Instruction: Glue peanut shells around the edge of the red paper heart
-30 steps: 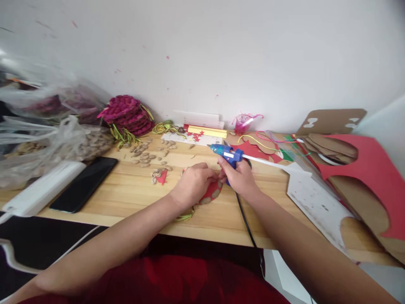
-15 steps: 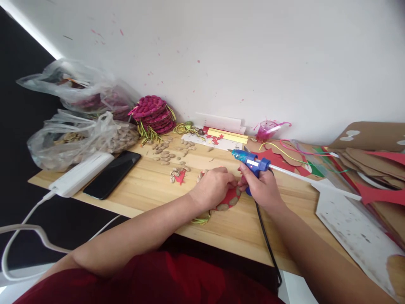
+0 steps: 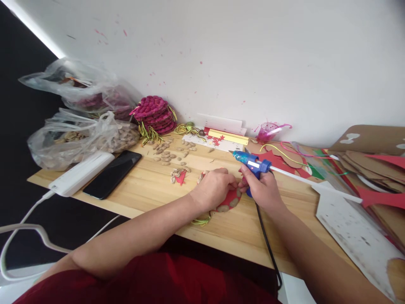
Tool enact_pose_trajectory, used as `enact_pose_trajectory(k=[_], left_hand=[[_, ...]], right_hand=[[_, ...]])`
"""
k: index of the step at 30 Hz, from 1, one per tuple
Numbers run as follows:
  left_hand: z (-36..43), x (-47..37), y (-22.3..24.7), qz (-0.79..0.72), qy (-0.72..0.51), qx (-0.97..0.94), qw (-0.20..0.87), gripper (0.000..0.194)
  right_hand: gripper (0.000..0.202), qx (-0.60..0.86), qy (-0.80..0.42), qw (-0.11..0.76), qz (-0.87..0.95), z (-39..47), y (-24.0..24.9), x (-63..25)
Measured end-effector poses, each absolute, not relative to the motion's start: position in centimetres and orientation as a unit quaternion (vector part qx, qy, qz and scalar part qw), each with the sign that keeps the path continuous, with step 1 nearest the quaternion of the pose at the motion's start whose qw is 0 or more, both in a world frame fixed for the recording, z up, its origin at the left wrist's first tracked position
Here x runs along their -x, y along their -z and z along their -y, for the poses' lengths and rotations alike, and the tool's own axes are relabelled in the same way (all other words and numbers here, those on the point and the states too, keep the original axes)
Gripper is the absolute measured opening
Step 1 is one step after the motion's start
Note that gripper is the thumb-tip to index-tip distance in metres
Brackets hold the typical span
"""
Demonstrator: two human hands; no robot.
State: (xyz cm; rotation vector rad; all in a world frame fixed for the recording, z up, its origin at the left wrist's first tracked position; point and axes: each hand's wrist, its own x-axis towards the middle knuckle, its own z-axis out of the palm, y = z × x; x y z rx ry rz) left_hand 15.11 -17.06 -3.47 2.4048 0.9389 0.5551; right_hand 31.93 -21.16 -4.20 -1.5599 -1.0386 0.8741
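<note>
A blue hot glue gun [image 3: 253,165] is gripped in my right hand [image 3: 267,188], its nozzle pointing left and a clear glue stick out of its back. Under my left hand [image 3: 215,189] lies a round red disc [image 3: 228,202] with peanuts [image 3: 223,208] set along its rim. The left fingers are pinched together over the disc's far right edge, touching or close to the right fingertips; what they hold is hidden. Yellow-green strings [image 3: 201,220] stick out at the disc's near side. Loose peanuts [image 3: 165,154] lie farther back on the wooden table [image 3: 152,190].
A phone [image 3: 113,174] and a white power strip [image 3: 82,173] sit at the left, before plastic bags [image 3: 85,135] of peanuts. Stacked magenta peanut discs [image 3: 153,114] stand near the wall. Cardboard pieces [image 3: 373,169] and a stained white sheet [image 3: 354,228] are at the right.
The view has shifted very slightly. Both hands keep their places, the glue gun still in the right and the left still pinched over the red disc.
</note>
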Motion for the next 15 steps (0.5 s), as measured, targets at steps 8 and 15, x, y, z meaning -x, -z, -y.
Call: enact_pose_trajectory(k=[8,15], left_hand=[[17.03,-15.04,3.31,-0.341,-0.203,-0.885,0.245,0.024],[17.01,-15.04,3.74,-0.344,-0.194,-0.890,0.230,0.024]], right_hand=[[0.054,0.642,-0.364,0.520,0.430,21.21,3.74,-31.73],[0.051,0.636,-0.364,0.524,0.433,21.21,3.83,-31.83]])
